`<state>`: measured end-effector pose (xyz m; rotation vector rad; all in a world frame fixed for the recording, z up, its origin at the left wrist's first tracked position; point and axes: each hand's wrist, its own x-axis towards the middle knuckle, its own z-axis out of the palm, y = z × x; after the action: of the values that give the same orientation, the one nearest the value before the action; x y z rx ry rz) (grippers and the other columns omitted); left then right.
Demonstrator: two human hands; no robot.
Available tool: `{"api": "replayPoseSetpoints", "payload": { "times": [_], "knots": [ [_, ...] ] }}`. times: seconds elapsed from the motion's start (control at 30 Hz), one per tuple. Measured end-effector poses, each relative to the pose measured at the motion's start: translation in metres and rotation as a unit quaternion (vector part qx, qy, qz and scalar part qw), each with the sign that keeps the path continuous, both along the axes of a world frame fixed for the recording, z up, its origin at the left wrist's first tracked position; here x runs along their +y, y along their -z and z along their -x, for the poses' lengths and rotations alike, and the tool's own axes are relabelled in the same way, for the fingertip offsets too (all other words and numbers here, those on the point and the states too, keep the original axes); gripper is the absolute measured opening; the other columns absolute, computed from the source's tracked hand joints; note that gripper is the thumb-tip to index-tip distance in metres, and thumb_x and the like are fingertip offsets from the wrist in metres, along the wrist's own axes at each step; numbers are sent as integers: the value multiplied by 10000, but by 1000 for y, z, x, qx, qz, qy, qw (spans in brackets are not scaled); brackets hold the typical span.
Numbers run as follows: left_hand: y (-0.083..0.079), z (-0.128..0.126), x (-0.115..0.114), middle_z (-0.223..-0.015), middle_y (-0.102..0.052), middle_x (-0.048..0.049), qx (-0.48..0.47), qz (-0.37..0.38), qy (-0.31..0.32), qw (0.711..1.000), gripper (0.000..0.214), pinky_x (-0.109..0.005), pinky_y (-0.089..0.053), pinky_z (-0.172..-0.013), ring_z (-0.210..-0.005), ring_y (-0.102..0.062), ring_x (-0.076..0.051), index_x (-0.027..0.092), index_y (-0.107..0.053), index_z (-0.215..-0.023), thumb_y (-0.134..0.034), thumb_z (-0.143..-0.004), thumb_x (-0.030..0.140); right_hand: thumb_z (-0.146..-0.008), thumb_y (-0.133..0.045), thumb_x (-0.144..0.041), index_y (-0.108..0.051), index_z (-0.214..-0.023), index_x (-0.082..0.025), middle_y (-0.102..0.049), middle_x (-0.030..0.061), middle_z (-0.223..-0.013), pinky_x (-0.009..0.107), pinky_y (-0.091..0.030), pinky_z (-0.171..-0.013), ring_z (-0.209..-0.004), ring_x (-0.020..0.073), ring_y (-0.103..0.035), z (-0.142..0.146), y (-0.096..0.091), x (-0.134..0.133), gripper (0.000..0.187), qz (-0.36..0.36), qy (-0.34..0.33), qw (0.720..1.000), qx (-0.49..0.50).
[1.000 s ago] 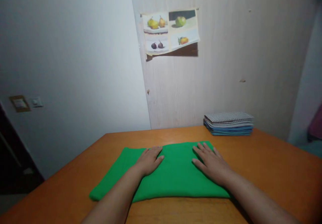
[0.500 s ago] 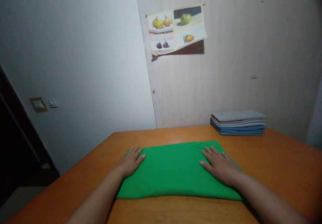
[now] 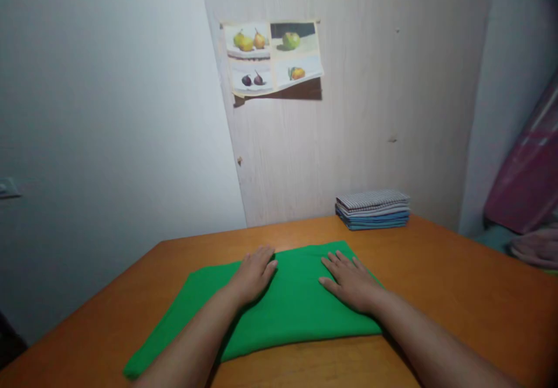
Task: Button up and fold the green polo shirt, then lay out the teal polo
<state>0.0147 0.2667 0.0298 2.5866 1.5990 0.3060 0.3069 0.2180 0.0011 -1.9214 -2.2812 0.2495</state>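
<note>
The left hand [image 3: 255, 275] lies palm down on the folded green cloth [image 3: 296, 301], fingers straight and nearly side by side, gripping nothing. The right hand [image 3: 351, 283] rests the same way near the cloth's right side, fingers a little fanned, the two hands well apart and neither pinching the fabric.

The cloth lies on the table [image 3: 453, 312] right in front of the person, its left part running out past the left forearm to a near corner. It looks light, soft and limp, with a matte face that should not be slippery, and nothing about it seems fragile. The rounded near edge suggests layers, which would probably slide or sag if only the top one were caught; a hold at two corners, thumb above and fingers underneath, seems surest.

Farther back on the table, by the wall [image 3: 296, 161], sits a stack of folded checked and blue cloths [image 3: 372, 211]
</note>
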Motion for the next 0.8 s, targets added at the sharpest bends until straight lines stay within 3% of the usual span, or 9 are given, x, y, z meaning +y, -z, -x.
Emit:
{"api": "replayPoseSetpoints", "payload": {
  "times": [0.13,0.3,0.47,0.53,0.63,0.73,0.8],
  "knots": [
    [13,-34,0,-1671,-236,-62,13,49,32,998,775,-582,-132,-1242,-1558,-165,-272,246,-307,-1594,-170,-977,694,-948,-243,-731,-305,-1600,-226,-200,66,-1682,569,-81,-1233,-1561,308,-95,-4,-4,-1,828,12,2,1000,7],
    [18,-36,-3,-1685,-139,-51,39,74,16,996,875,-599,-89,-1241,-1568,-104,-273,251,-266,-1607,-155,-924,786,-949,-261,-705,-247,-1615,-218,-156,47,-1690,633,-58,-1214,-1559,312,-104,-18,-3,5,825,28,104,994,10],
    [12,-39,-5,-1681,-157,-50,49,74,13,996,883,-600,-107,-1238,-1567,-99,-284,266,-266,-1608,-165,-912,801,-979,-288,-613,-262,-1601,-95,-207,145,-1671,623,-13,-1217,-1553,326,-131,-18,-7,8,810,9,186,983,2],
    [12,-40,-5,-1680,-160,-56,51,70,13,996,870,-608,-111,-1232,-1565,-107,-292,288,-274,-1604,-181,-910,804,-983,-315,-595,-256,-1600,-78,-201,157,-1670,592,-11,-1228,-1556,321,-115,-9,-14,3,808,-24,158,987,14],
    [15,-39,-3,-1678,-174,-63,51,60,17,997,840,-641,-122,-1215,-1561,-118,-311,333,-287,-1596,-215,-906,807,-997,-284,-608,-261,-1609,-135,-184,114,-1681,512,-49,-1250,-1565,282,-76,14,-24,-9,774,-61,27,996,52],
    [18,-38,1,-1677,-184,-55,53,52,15,997,817,-678,-124,-1196,-1558,-122,-334,363,-303,-1584,-240,-902,808,-992,-204,-673,-288,-1606,-203,-179,86,-1685,525,-57,-1247,-1565,287,-71,33,-26,-14,777,-34,-90,993,71],
    [20,-38,4,-1678,-182,-43,56,52,10,997,816,-693,-116,-1190,-1558,-111,-343,374,-299,-1583,-249,-897,813,-978,-180,-708,-289,-1605,-207,-188,97,-1681,553,-54,-1240,-1561,308,-84,36,-23,-12,810,-4,-93,994,65]
  ]
}}
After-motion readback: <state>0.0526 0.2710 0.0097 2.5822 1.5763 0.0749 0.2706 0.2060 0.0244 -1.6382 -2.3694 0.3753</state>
